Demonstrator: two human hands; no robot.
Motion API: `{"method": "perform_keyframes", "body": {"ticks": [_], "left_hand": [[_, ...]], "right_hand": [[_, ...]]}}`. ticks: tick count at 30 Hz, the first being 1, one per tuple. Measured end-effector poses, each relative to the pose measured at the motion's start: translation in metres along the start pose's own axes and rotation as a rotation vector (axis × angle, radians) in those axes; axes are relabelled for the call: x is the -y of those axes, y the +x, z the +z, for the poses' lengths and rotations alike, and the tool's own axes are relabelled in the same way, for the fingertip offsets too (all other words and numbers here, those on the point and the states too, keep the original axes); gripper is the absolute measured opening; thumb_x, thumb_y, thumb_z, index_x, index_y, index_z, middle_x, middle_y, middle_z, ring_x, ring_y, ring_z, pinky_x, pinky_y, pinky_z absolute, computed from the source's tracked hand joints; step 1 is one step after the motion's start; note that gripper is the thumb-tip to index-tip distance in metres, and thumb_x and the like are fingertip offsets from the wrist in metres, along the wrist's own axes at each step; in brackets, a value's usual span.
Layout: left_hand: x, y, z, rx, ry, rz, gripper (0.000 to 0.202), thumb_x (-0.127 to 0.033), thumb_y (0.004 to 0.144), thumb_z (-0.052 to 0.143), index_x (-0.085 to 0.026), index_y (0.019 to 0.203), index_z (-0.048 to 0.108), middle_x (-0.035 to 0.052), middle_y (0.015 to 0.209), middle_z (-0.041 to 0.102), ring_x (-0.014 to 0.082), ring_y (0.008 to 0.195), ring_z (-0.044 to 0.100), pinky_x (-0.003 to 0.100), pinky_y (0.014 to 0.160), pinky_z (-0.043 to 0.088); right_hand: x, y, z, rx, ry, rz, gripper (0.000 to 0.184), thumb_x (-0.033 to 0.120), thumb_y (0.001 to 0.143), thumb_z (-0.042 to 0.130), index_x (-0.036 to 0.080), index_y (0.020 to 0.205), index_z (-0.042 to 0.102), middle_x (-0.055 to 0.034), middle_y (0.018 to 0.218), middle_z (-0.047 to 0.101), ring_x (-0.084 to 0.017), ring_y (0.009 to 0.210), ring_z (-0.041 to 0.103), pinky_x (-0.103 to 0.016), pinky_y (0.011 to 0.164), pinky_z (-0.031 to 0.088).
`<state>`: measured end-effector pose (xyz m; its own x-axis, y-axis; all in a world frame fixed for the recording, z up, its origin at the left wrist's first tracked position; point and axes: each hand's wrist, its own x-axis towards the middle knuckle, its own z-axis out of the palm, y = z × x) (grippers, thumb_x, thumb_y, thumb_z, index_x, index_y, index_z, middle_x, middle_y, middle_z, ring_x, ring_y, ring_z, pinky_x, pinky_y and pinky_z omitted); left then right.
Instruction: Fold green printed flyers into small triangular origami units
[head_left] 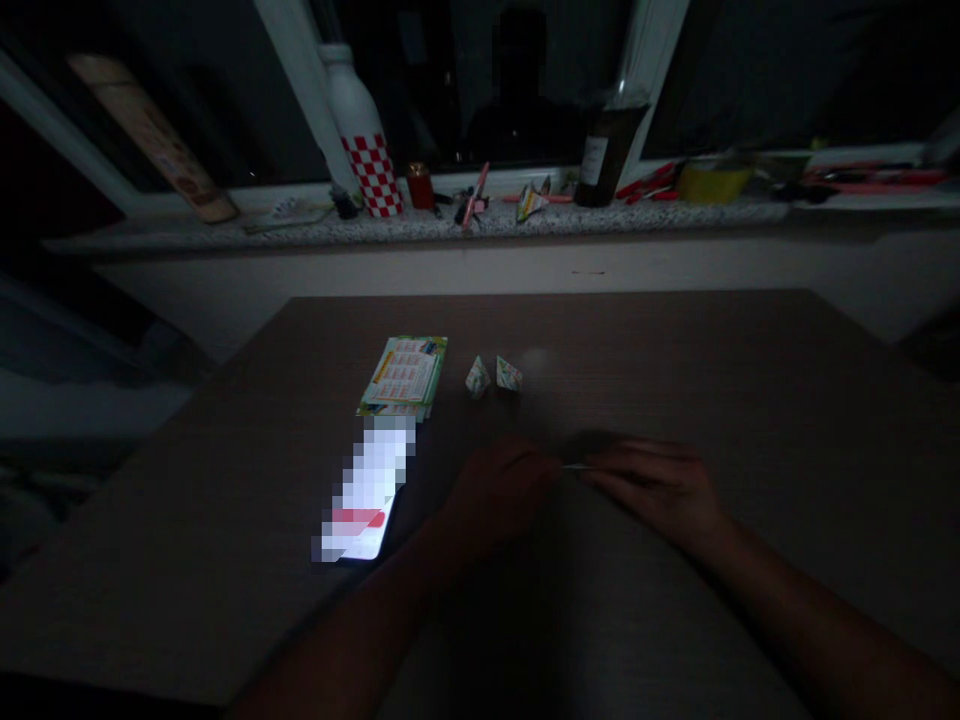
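Your left hand (510, 490) and right hand (660, 490) pinch a thin pale piece (576, 467) between them, right of the phone (367, 490); it's probably light, easily creased paper, best held by its edges.

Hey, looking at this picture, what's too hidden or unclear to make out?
All in the head view:
Thin, pale, flat piece: mostly hidden by the left hand and right hand.
Rectangular phone with lit white screen: content pixelated.
Green-and-white printed paper cards: lettering too small.
Left forearm: cut off by bottom edge.
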<state>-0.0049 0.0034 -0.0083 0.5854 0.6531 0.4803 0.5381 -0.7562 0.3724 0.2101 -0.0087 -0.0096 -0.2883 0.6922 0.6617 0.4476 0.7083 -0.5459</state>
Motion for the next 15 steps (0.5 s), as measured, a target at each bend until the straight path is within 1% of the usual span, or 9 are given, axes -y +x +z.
{"method": "perform_keyframes", "body": {"ticks": [4, 6, 8, 10, 12, 15], "left_hand": [[0.002, 0.004, -0.001, 0.046, -0.005, -0.100, 0.023, -0.030, 0.092, 0.049, -0.017, 0.090, 0.068, 0.0035, 0.080, 0.068, 0.0152, 0.076, 0.061, 0.027, 0.072, 0.047], [0.001, 0.004, -0.003, 0.077, -0.019, -0.171, 0.026, -0.035, 0.091, 0.050, -0.017, 0.087, 0.069, 0.0030, 0.078, 0.068, 0.0152, 0.074, 0.061, 0.028, 0.072, 0.046], [0.000, 0.004, -0.005, 0.084, -0.049, -0.202, 0.028, -0.036, 0.091, 0.050, -0.016, 0.085, 0.069, 0.0029, 0.076, 0.067, 0.0148, 0.071, 0.060, 0.027, 0.071, 0.045], [-0.001, 0.003, -0.005, 0.071, -0.071, -0.190, 0.028, -0.036, 0.090, 0.051, -0.016, 0.084, 0.069, 0.0032, 0.074, 0.067, 0.0145, 0.069, 0.059, 0.027, 0.069, 0.044], [-0.002, 0.002, -0.005, 0.053, -0.077, -0.169, 0.027, -0.036, 0.090, 0.051, -0.016, 0.083, 0.069, 0.0033, 0.073, 0.067, 0.0144, 0.067, 0.059, 0.026, 0.067, 0.043], [-0.002, 0.002, -0.005, 0.057, -0.062, -0.156, 0.027, -0.035, 0.090, 0.051, -0.016, 0.084, 0.069, 0.0034, 0.073, 0.067, 0.0152, 0.068, 0.060, 0.026, 0.067, 0.043]], "right_hand": [[-0.003, -0.003, -0.001, -0.025, -0.041, 0.045, 0.008, 0.022, 0.080, 0.068, 0.023, 0.086, 0.073, -0.0018, 0.074, 0.074, -0.017, 0.062, 0.070, -0.025, 0.055, 0.057], [-0.001, -0.003, -0.002, -0.017, -0.063, 0.027, 0.008, 0.021, 0.080, 0.068, 0.023, 0.085, 0.073, -0.0018, 0.073, 0.074, -0.017, 0.062, 0.070, -0.025, 0.055, 0.057], [0.003, -0.001, -0.004, -0.005, -0.090, -0.021, 0.008, 0.019, 0.080, 0.067, 0.022, 0.084, 0.074, -0.0021, 0.071, 0.074, -0.017, 0.061, 0.070, -0.025, 0.055, 0.056], [0.006, 0.000, -0.006, -0.005, -0.114, -0.054, 0.008, 0.018, 0.080, 0.067, 0.022, 0.083, 0.074, -0.0024, 0.070, 0.074, -0.017, 0.061, 0.069, -0.025, 0.055, 0.056], [0.007, 0.000, -0.006, -0.020, -0.111, -0.055, 0.008, 0.017, 0.079, 0.068, 0.021, 0.083, 0.074, -0.0022, 0.071, 0.074, -0.016, 0.061, 0.070, -0.025, 0.056, 0.056], [0.004, -0.002, -0.003, -0.051, -0.071, 0.026, 0.006, 0.018, 0.078, 0.070, 0.022, 0.081, 0.073, -0.0005, 0.072, 0.075, -0.015, 0.059, 0.070, -0.023, 0.055, 0.057]]}}
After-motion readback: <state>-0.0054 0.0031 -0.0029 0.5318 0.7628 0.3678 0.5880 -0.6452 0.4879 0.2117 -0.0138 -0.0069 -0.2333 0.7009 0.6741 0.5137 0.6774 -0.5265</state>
